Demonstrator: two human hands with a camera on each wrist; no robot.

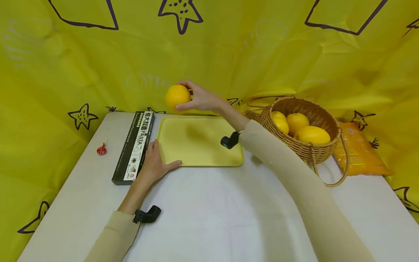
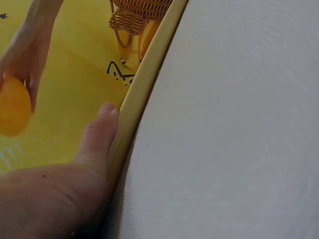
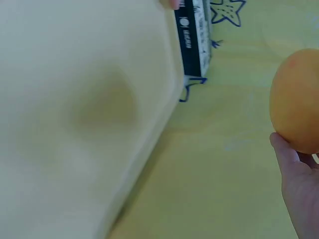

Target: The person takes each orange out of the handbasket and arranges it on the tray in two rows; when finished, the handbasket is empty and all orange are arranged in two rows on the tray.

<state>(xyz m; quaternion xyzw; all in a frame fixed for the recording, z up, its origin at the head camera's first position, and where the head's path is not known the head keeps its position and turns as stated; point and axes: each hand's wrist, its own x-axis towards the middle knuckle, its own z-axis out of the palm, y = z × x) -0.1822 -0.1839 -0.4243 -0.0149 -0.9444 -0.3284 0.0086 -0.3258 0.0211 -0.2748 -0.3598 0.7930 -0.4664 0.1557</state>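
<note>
My right hand pinches a round, smooth orange between thumb and fingers. It is held up in the air over the back of the yellow tray, and a soft shadow falls on the tray below. In the right wrist view the orange shows at the right edge above the thumb. At the tray's near left corner rests my left hand, its thumb stretched along the front rim and its fingers along the left side, beside a black and white pasta box. The left wrist view shows that thumb against the rim.
A wicker basket with several yellow fruits stands at the right, its handle hanging toward the front. Behind it lies an orange packet. A red lollipop lies at the far left. Yellow patterned cloth hangs behind the white table.
</note>
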